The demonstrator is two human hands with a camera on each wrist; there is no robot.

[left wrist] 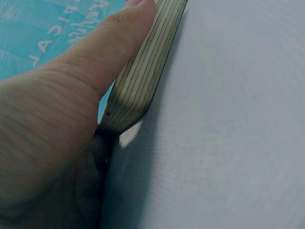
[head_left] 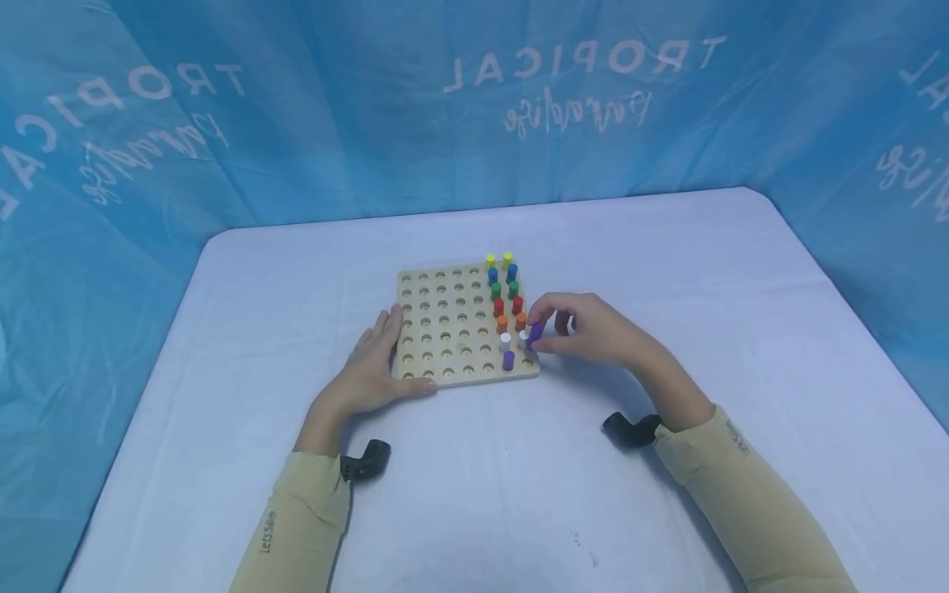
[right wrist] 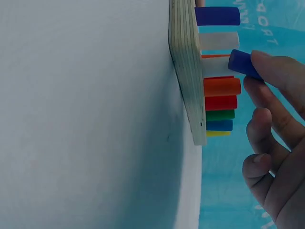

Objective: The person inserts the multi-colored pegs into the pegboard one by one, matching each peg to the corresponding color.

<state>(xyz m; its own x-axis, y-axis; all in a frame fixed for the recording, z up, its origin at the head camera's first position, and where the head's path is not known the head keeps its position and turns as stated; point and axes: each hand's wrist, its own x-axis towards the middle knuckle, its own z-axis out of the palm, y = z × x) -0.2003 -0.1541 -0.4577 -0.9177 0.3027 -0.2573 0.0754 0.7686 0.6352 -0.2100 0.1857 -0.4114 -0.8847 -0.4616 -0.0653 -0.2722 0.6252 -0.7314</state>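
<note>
Pinching a purple peg [head_left: 535,332] between thumb and fingertips, my right hand [head_left: 593,331] hovers at the right edge of the wooden pegboard [head_left: 445,329]. The fingers [right wrist: 267,121] are curled, closed only on that peg; the other fingers bend loosely beside it and hold nothing. In the right wrist view the peg sits tilted, its free end near the white peg [right wrist: 218,40] and the board's surface, but I cannot tell whether it already touches a hole.

My left hand [head_left: 374,371] lies flat at the board's left near corner, fingers straight and relaxed, the thumb [left wrist: 114,43] running along the board's layered edge and touching it, as the left wrist view shows. It grips nothing.

The pegboard rests on the table [head_left: 667,272], which carries a pale cloth, roughly in the middle ahead of me. Pegs stand upright in its two right-hand columns: yellow pegs [head_left: 498,261] at the far end, then blue [head_left: 502,273], green [head_left: 504,290], red [head_left: 507,305], orange [head_left: 511,322] and white ones, with a second purple peg [head_left: 507,360] standing nearest to me in the inner column. The rest of the holes show bare wood.

A blue backdrop [head_left: 296,123] with pale lettering hangs behind the table. Both sleeves [head_left: 741,486] are beige, with a dark wrist camera mount [head_left: 630,428] near each cuff.
</note>
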